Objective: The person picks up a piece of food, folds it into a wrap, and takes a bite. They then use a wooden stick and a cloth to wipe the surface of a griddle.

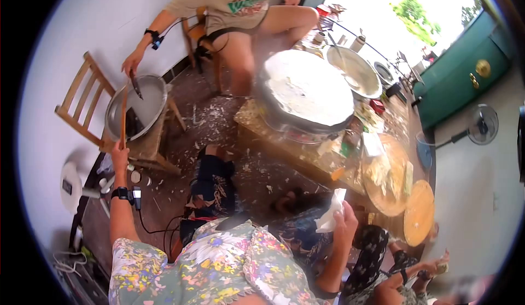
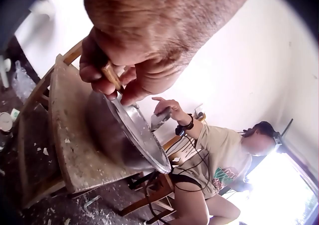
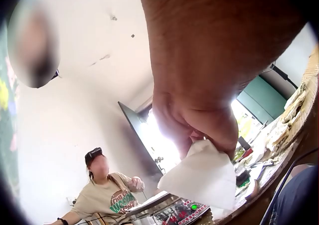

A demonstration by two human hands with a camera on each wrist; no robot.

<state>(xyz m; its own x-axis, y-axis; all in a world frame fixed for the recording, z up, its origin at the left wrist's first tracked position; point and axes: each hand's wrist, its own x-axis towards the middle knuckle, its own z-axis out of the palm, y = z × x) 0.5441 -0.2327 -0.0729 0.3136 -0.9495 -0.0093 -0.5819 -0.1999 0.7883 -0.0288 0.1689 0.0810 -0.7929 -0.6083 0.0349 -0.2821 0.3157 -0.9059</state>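
Observation:
My left hand (image 1: pixel 120 154) grips the near end of a slim wooden stick (image 1: pixel 124 120), which reaches over a metal basin (image 1: pixel 162 94). In the left wrist view, thumb and fingers close round the stick (image 2: pixel 110 75) right at the basin's rim (image 2: pixel 162 166). Another person's hand (image 1: pixel 133 64) holds a dark-bladed tool (image 1: pixel 136 89) pointing down into the same basin. My right hand (image 1: pixel 345 223), raised near my lap, pinches a crumpled white tissue-like sheet (image 1: pixel 330 218). This sheet (image 3: pixel 199 177) hangs below the fingers in the right wrist view.
The basin stands on a wooden chair (image 1: pixel 147 151). On a low table (image 1: pixel 273 138) sits a large round griddle with a white top (image 1: pixel 309 89); behind it is a bowl of pale batter (image 1: pixel 369 81). Round boards (image 1: pixel 418 217) lie at the right. Scraps litter the floor (image 1: pixel 213 119).

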